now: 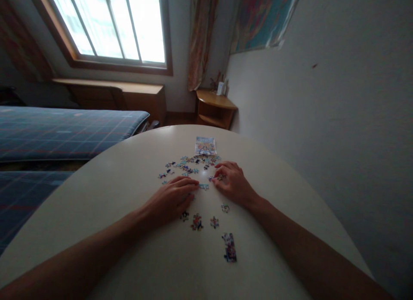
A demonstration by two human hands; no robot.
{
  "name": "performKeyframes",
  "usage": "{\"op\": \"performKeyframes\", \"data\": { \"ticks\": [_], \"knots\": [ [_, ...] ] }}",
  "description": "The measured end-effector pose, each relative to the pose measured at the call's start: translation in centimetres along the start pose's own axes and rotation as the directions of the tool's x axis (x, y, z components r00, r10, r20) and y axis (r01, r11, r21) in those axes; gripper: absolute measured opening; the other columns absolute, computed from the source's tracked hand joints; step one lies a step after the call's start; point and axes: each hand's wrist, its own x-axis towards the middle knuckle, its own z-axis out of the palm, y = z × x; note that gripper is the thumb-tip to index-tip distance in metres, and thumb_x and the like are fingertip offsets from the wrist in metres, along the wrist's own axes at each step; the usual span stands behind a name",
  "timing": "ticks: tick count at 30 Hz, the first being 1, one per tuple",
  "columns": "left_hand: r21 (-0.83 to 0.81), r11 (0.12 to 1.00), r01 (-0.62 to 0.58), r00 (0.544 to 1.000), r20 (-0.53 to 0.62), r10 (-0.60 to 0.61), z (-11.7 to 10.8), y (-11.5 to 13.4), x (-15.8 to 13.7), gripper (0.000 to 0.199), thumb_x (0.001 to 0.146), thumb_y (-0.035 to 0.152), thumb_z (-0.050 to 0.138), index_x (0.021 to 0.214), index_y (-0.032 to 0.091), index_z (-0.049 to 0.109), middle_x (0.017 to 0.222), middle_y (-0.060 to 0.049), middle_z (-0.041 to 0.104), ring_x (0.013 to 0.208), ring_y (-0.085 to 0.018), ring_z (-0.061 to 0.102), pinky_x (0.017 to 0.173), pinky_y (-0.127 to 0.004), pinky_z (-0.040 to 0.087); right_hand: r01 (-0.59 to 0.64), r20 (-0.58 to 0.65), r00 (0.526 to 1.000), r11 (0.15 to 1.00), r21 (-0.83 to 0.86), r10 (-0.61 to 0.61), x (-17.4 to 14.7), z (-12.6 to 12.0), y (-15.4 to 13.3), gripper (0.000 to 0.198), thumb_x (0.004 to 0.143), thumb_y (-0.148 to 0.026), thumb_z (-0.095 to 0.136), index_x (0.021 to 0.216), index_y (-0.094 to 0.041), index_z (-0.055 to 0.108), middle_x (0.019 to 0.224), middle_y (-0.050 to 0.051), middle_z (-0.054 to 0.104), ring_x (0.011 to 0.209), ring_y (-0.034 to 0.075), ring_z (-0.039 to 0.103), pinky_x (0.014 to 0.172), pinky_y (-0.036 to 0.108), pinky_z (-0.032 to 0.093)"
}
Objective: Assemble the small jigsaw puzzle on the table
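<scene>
- Pale-blue jigsaw strip (204,187): steady with left hand (176,192), fingers loosely outstretched.
- Purple jigsaw piece (211,178): align before pressing, right hand (235,182) curled at it; impossible to tell if gripping.

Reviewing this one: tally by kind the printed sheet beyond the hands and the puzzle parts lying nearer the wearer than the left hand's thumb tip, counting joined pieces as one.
Printed sheet: 1
Large joined puzzle block: 1
Smaller puzzle parts, single or joined: 4
Total: 6
</scene>
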Motion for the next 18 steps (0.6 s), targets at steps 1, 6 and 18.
{"op": "performKeyframes", "data": {
  "ticks": [1, 6, 18],
  "knots": [
    [-0.002, 1.0, 0.0, 1.0, -0.003, 0.0, -0.01, 0.02, 0.01, 0.031, 0.094, 0.019, 0.048, 0.121, 0.02, 0.064, 0.128, -0.007, 0.064, 0.119, -0.022, 0.056, 0.107, -0.041, 0.046, 0.006, -0.001, 1.0, 1.0, 0.004, -0.006, -0.03, 0.02, -0.02, 0.013, 0.08, -0.021, 0.068, 0.092, -0.022, 0.068, 0.118, 0.006, 0.065, 0.118, 0.025, 0.051, 0.104, 0.044, 0.035],
    [-0.015, 0.999, 0.035, 0.999, -0.012, -0.035, 0.0, -0.04, -0.04, 0.03, 0.095, 0.019, 0.046, 0.12, 0.02, 0.063, 0.129, -0.007, 0.063, 0.118, -0.022, 0.057, 0.105, -0.041, 0.048, 0.011, 0.018, 1.0, 1.0, -0.005, -0.011, -0.14, 0.17, 0.08, 0.022, 0.079, -0.02, 0.066, 0.1, -0.025, 0.072, 0.123, 0.006, 0.063, 0.122, 0.026, 0.049, 0.107, 0.047, 0.033],
    [-0.041, 0.997, 0.071, 0.996, -0.054, -0.073, 0.05, -0.15, -0.15, 0.024, 0.095, 0.02, 0.048, 0.113, 0.021, 0.064, 0.121, -0.006, 0.066, 0.111, -0.02, 0.061, 0.1, -0.039, 0.049, -0.017, 0.029, 0.999, 0.998, 0.053, 0.016, 0.05, 0.26, 0.41, 0.01, 0.078, -0.022, 0.068, 0.087, -0.024, 0.073, 0.124, 0.005, 0.064, 0.121, 0.026, 0.049, 0.107, 0.048, 0.033]
  ]
}}
